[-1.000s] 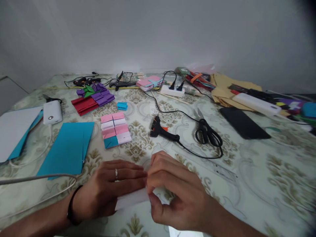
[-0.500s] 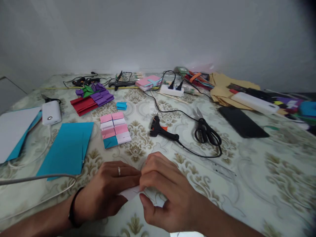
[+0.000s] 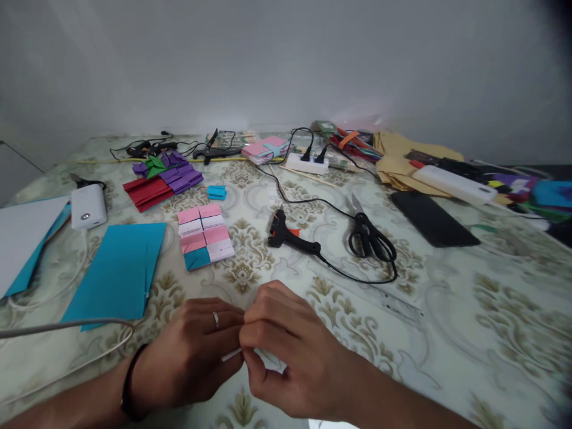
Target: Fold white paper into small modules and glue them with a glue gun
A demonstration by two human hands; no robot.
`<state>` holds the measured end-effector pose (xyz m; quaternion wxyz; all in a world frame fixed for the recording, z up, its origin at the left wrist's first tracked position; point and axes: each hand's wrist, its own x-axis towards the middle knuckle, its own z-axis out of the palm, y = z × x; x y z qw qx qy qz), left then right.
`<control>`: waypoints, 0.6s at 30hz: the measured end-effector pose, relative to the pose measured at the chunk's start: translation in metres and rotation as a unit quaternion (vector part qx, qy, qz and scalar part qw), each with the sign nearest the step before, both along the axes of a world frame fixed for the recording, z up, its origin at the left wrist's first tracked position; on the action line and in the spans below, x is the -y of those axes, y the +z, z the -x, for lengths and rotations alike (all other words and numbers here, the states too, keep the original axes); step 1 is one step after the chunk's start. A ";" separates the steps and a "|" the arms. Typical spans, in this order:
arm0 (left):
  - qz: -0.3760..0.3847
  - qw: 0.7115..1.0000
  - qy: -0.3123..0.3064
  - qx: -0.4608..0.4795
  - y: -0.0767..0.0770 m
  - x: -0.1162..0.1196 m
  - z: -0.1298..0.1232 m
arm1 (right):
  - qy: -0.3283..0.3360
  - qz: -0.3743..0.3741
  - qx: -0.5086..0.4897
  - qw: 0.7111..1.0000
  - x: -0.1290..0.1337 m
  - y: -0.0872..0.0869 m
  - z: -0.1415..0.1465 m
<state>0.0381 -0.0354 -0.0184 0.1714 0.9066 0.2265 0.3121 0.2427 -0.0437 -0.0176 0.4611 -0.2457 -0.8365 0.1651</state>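
Between my two hands, low in the middle of the view, is a small white piece of paper [image 3: 231, 355], mostly hidden by the fingers. My left hand [image 3: 192, 348], with a ring and a black wristband, presses its fingers on the paper's left part. My right hand [image 3: 288, 351] pinches its right end, thumb against curled fingertips, touching the left fingertips. Just beyond lies a block of folded pink, white and blue paper strips [image 3: 205, 235]. A black glue gun [image 3: 290, 233] rests on its side farther out, its cable curling right.
Blue paper sheets [image 3: 116, 268], a white power bank [image 3: 88, 206] and cables lie left. Black-handled scissors [image 3: 370, 233], a clear ruler [image 3: 400, 307] and a black phone [image 3: 433, 218] are right. Behind stand folded red paper [image 3: 147, 192], a power strip [image 3: 307, 163] and brown paper [image 3: 411, 156].
The white paper's visible part has shrunk to a narrow strip. My right thumb has closed toward its fingertips, and both hands have shifted slightly lower. The table things have not moved on the cloth.
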 end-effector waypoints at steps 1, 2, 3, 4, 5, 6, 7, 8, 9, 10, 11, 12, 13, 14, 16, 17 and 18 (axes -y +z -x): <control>-0.005 1.000 0.000 0.001 -0.001 0.000 0.000 | 0.006 0.003 -0.003 1.000 0.000 -0.001 0.001; -0.009 1.000 -0.001 0.003 -0.001 0.001 -0.001 | 0.010 0.006 -0.006 1.000 0.001 -0.002 0.002; -0.011 1.000 -0.003 0.003 -0.002 0.001 -0.001 | 0.013 0.006 -0.009 1.000 0.001 -0.003 0.003; -0.008 1.000 -0.002 0.002 -0.002 0.002 -0.001 | 0.016 0.005 -0.010 1.000 0.001 -0.003 0.003; -0.003 1.000 -0.003 0.001 -0.001 0.002 -0.001 | 0.018 0.004 -0.012 1.000 0.001 -0.004 0.003; 0.005 1.000 -0.007 0.003 0.000 0.002 -0.001 | 0.019 0.002 -0.014 1.000 0.001 -0.004 0.004; 0.012 1.000 -0.012 0.005 0.001 0.002 -0.001 | 0.020 0.001 -0.017 1.000 0.001 -0.003 0.003; 0.021 1.000 -0.019 0.007 0.002 0.002 -0.001 | 0.021 0.001 -0.021 1.000 0.000 -0.003 0.003; 0.028 0.999 -0.023 0.010 0.003 0.002 -0.001 | 0.021 0.001 -0.025 0.999 0.000 -0.003 0.002; 0.032 0.999 -0.029 0.015 0.005 0.002 -0.001 | 0.020 0.002 -0.030 0.999 0.000 -0.002 0.002; 0.035 0.999 -0.030 0.017 0.006 0.002 -0.001 | 0.019 0.002 -0.035 0.999 0.000 -0.002 0.002; 0.037 0.999 -0.027 0.018 0.008 0.002 -0.001 | 0.019 0.002 -0.038 0.999 -0.001 -0.001 0.001; 0.037 0.999 -0.024 0.016 0.009 0.001 -0.001 | 0.019 0.004 -0.040 0.999 -0.001 -0.001 0.001; 0.037 0.999 -0.027 0.016 0.010 0.001 -0.001 | 0.020 0.005 -0.041 0.999 -0.001 0.000 0.000; 0.040 0.998 -0.033 0.020 0.012 0.000 -0.001 | 0.020 0.011 -0.041 0.999 -0.001 0.002 -0.001; 0.042 0.998 -0.038 0.024 0.012 -0.001 -0.001 | 0.018 0.016 -0.042 0.999 -0.001 0.003 -0.002; 0.046 0.998 -0.043 0.029 0.013 -0.001 0.000 | 0.014 0.021 -0.044 0.999 -0.001 0.004 -0.002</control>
